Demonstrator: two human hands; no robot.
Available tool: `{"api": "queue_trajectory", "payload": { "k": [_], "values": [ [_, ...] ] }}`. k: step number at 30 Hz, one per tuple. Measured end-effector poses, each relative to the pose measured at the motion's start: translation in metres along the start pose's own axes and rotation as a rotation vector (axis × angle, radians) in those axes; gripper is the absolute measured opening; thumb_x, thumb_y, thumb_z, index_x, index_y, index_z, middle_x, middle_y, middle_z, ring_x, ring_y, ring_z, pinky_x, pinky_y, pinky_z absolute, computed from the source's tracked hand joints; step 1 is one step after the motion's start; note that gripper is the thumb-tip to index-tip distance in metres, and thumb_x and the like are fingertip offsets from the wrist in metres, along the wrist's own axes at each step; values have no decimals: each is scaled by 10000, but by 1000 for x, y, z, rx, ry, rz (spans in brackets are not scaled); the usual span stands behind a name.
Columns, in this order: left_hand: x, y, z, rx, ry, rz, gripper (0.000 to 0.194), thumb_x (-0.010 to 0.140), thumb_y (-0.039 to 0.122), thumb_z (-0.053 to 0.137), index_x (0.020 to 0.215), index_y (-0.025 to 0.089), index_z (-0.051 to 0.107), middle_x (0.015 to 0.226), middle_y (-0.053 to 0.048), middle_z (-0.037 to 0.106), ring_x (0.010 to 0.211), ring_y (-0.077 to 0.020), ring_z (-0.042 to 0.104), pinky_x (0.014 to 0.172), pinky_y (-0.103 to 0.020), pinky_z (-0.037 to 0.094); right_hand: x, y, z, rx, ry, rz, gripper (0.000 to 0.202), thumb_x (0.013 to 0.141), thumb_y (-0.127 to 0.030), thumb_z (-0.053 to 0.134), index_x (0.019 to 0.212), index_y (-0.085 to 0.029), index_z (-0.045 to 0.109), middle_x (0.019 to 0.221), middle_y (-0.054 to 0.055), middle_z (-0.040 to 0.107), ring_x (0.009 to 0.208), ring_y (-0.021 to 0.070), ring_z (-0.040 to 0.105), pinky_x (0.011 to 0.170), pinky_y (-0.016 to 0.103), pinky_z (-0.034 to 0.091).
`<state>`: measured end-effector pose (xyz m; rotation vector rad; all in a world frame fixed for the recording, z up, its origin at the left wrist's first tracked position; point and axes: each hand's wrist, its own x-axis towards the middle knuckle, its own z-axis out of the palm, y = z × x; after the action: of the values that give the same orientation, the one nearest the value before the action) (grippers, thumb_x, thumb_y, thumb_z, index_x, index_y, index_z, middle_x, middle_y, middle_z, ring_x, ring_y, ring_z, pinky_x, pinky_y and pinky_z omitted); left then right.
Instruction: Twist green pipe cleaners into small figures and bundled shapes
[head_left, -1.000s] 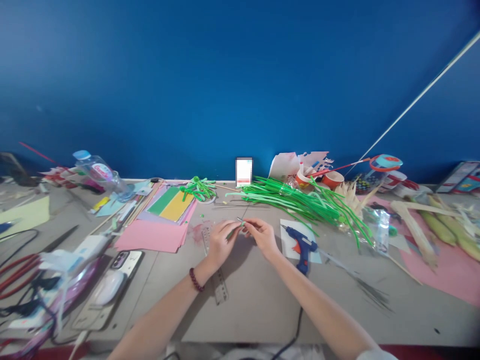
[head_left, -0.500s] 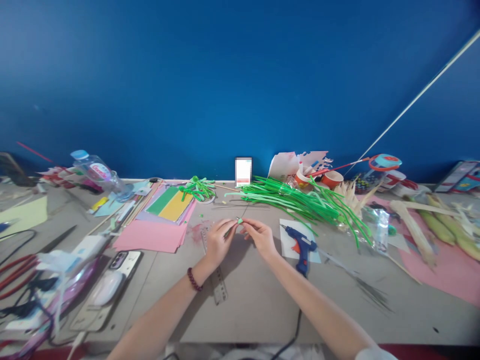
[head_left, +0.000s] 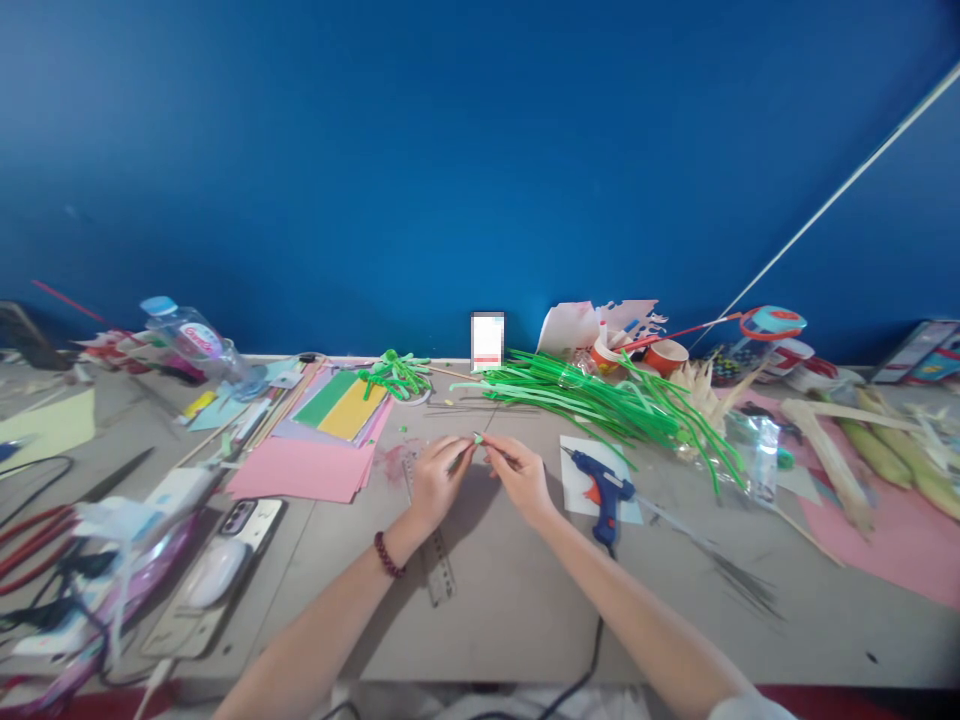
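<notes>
My left hand (head_left: 439,478) and my right hand (head_left: 519,476) meet fingertip to fingertip above the middle of the table. Pinched between them is a small green piece (head_left: 478,439), too tiny to tell whether it is paper or pipe cleaner. Both hands are closed on it, and the fingers hide part of it. Under my left wrist lies a clear ruler (head_left: 439,575). A blue glue gun (head_left: 606,490) rests on a white sheet (head_left: 628,510) to the right of my right hand.
Green pipe cleaners (head_left: 600,395) spread behind my hands, near a small upright screen (head_left: 487,342). Pink paper (head_left: 300,470) and coloured sheets lie left, beside a phone (head_left: 180,630) with a white case on it. Scissors (head_left: 45,545) and a bottle (head_left: 191,335) are farther left; corn husks (head_left: 832,460) right.
My fingertips have shifted slightly around the small green piece, which shows a little less now. Everything else lies as before.
</notes>
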<state>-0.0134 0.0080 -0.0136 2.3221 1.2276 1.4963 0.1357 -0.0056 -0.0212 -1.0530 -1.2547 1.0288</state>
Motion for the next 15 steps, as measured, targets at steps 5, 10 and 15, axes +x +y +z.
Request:
{"api": "queue_trajectory", "payload": {
  "k": [5, 10, 15],
  "values": [
    [-1, -2, 1, -2, -30, -17, 150, 872, 205, 521, 927, 185, 659, 870, -57, 691, 792, -155, 640, 714, -283, 513, -1, 1, 0, -8, 0, 11, 293, 792, -333, 578, 1033, -229, 707, 959, 73, 666, 709, 144, 609, 524, 219, 533],
    [-3, -3, 3, 37, -36, 6, 160, 881, 209, 499, 919, 177, 652, 838, -54, 685, 757, -147, 634, 686, -265, 505, -2, -3, 1, -78, -4, -51, 296, 806, -322, 561, 1050, -234, 704, 1009, 84, 662, 724, 146, 611, 534, 217, 525],
    [-4, -6, 5, 161, -25, 73, 147, 877, 190, 496, 892, 170, 641, 827, -64, 683, 736, -151, 634, 673, -263, 504, -4, -6, 0, -212, -14, -174, 282, 821, -265, 549, 1060, -260, 701, 1035, 88, 652, 745, 155, 608, 593, 252, 524]
  ]
}}
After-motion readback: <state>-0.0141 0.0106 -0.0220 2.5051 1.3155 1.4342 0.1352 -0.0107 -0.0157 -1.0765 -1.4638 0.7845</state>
